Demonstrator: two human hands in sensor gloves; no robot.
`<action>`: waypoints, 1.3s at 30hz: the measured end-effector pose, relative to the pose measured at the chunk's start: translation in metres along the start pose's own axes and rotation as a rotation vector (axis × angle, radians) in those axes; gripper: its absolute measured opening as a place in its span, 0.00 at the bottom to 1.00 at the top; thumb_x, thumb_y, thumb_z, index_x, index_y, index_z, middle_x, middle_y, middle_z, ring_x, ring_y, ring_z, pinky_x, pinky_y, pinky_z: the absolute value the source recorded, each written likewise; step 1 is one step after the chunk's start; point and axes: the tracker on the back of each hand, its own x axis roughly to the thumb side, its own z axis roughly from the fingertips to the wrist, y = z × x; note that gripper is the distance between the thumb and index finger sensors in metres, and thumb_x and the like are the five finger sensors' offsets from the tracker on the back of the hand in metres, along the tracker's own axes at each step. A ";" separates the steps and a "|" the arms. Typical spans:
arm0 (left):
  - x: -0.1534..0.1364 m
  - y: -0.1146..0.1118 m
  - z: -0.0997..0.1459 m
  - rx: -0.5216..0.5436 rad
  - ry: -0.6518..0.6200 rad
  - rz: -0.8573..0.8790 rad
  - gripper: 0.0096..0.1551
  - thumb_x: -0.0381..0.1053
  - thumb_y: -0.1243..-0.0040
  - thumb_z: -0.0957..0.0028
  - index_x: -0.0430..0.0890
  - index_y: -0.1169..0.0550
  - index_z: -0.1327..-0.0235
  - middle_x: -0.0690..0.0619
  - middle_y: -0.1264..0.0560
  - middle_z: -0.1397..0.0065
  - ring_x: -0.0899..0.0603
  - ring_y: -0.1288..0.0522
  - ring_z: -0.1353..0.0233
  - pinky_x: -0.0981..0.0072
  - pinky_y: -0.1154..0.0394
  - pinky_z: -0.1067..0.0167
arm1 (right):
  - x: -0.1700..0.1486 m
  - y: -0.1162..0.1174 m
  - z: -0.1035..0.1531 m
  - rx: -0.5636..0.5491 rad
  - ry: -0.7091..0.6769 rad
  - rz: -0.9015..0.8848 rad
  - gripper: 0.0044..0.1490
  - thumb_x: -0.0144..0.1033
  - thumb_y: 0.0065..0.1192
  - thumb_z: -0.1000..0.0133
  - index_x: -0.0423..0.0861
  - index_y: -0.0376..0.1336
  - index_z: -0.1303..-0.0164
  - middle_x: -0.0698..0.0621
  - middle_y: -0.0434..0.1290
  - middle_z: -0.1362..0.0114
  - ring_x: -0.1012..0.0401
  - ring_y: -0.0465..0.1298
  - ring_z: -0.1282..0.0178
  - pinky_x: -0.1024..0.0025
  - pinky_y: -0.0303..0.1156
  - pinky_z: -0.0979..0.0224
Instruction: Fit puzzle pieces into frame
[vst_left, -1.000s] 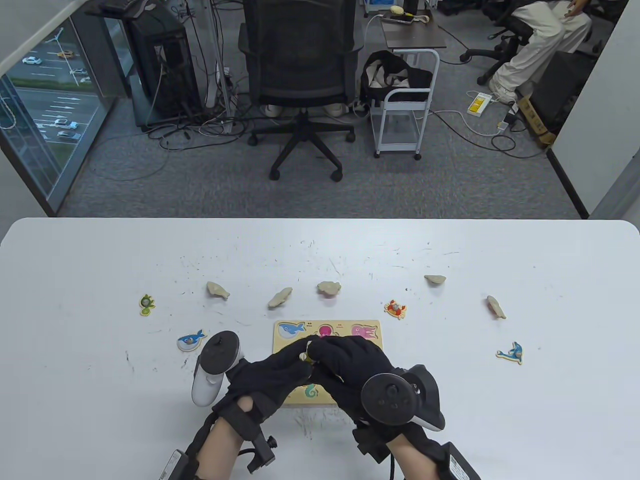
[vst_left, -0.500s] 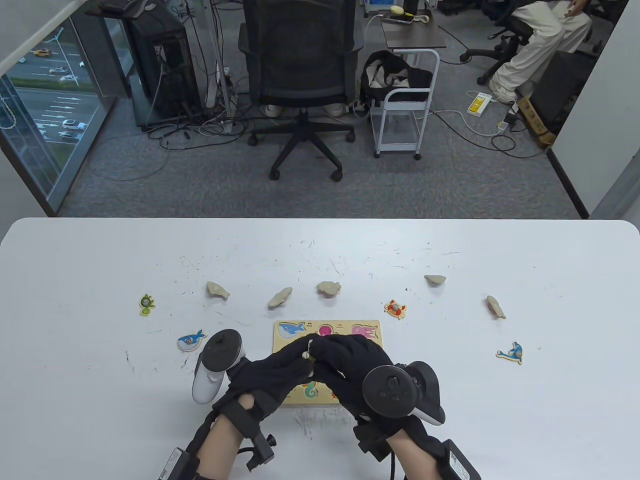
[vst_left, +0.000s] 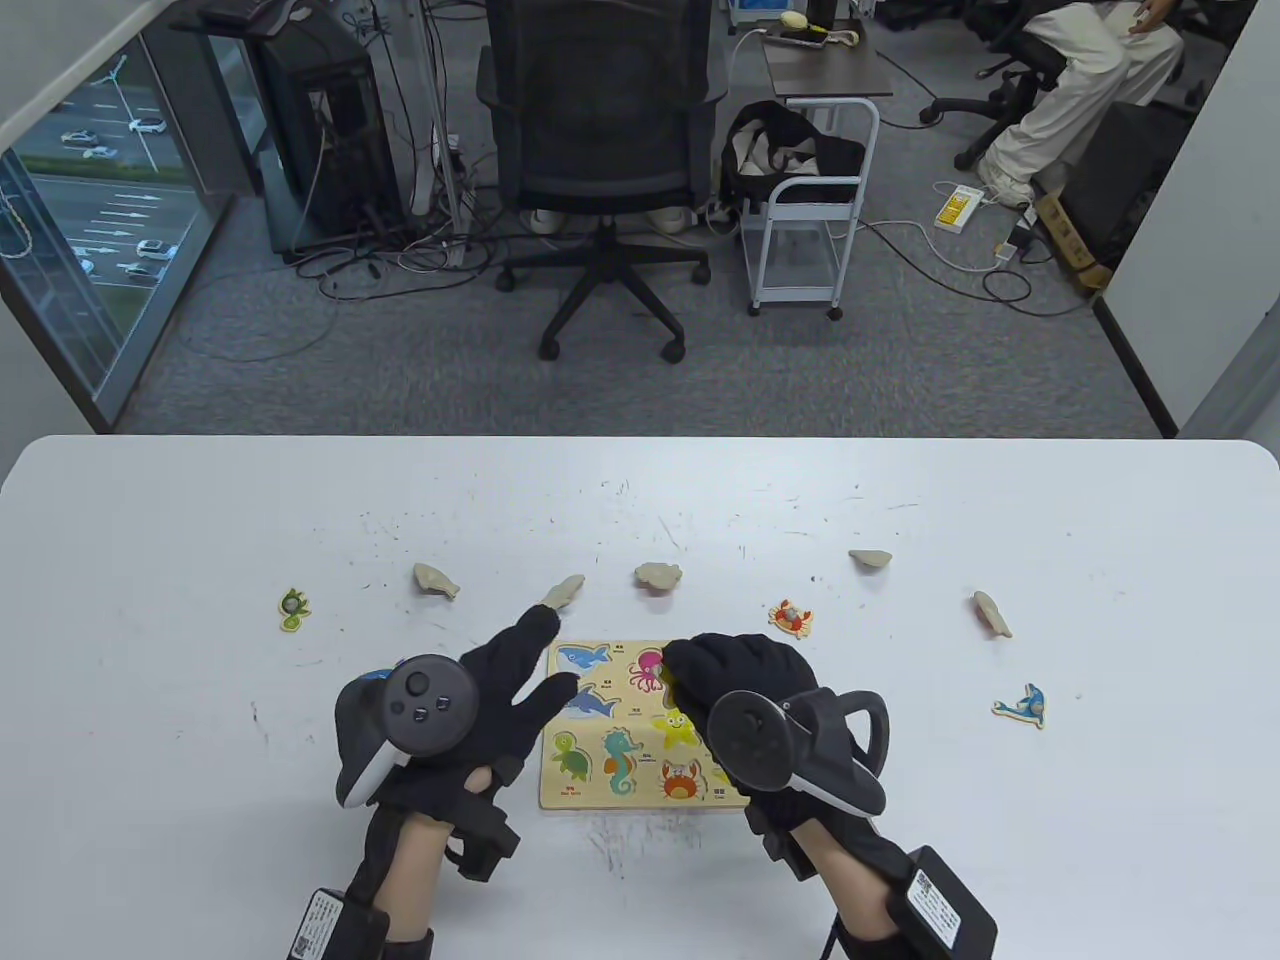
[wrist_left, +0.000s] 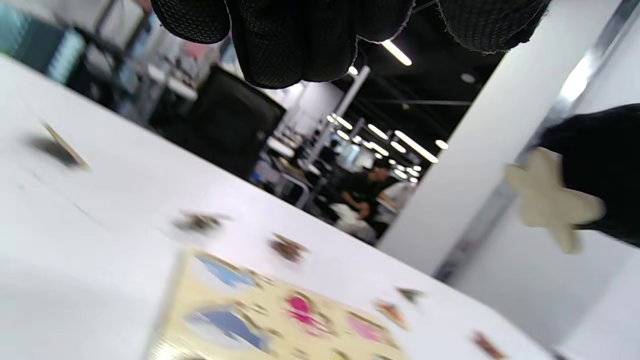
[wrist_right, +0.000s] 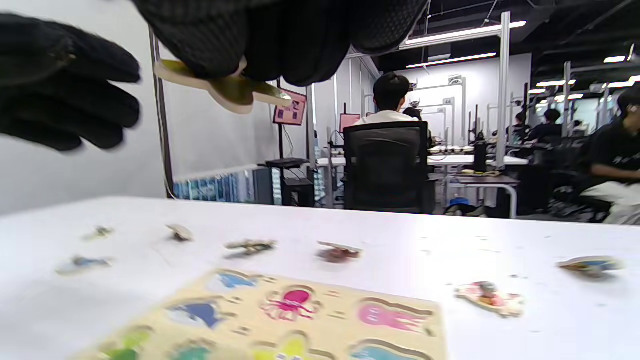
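Item: star piece (wrist_right: 225, 87) being carried over the frame (vst_left: 640, 730), lower centre of the table view.

The right hand (vst_left: 745, 690) is pinching the star-shaped piece, yellow face down, pale back up; the right wrist view is showing it clear of the board, touching nothing. The left hand (vst_left: 500, 690) is hovering just left of the frame with fingers spread, gripping nothing, one finger pointing toward a face-down pale piece (vst_left: 560, 592) on the bench (vst_left: 150, 520). The board's printed star recess (vst_left: 676, 727) is lying near the right hand's knuckles. Other pieces are lying scattered across the bench's upper half, a crab (vst_left: 791, 617) and dolphin (vst_left: 1022, 705) at right. Risk, as I judge it: the star's points are likely not lining up with the recess, so pressing down could leave it perched or skid the unheld board.
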 end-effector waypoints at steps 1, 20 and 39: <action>-0.003 0.003 0.001 0.029 0.023 -0.086 0.43 0.72 0.46 0.45 0.58 0.36 0.16 0.52 0.29 0.15 0.41 0.29 0.18 0.40 0.35 0.21 | 0.001 0.004 -0.003 0.020 0.004 0.036 0.28 0.47 0.72 0.45 0.62 0.65 0.35 0.59 0.74 0.30 0.59 0.77 0.34 0.55 0.69 0.23; -0.009 0.004 0.000 0.073 0.128 -0.417 0.45 0.73 0.51 0.45 0.60 0.40 0.14 0.51 0.37 0.09 0.37 0.41 0.11 0.35 0.43 0.18 | 0.013 0.101 -0.032 0.320 0.024 0.290 0.27 0.48 0.71 0.46 0.63 0.65 0.35 0.61 0.75 0.30 0.60 0.77 0.34 0.56 0.68 0.22; -0.009 0.004 0.000 0.055 0.119 -0.401 0.44 0.73 0.52 0.45 0.61 0.40 0.14 0.52 0.36 0.09 0.37 0.40 0.12 0.35 0.43 0.19 | 0.021 0.118 -0.037 0.377 0.018 0.341 0.27 0.48 0.71 0.46 0.64 0.66 0.36 0.62 0.76 0.31 0.61 0.77 0.34 0.56 0.69 0.23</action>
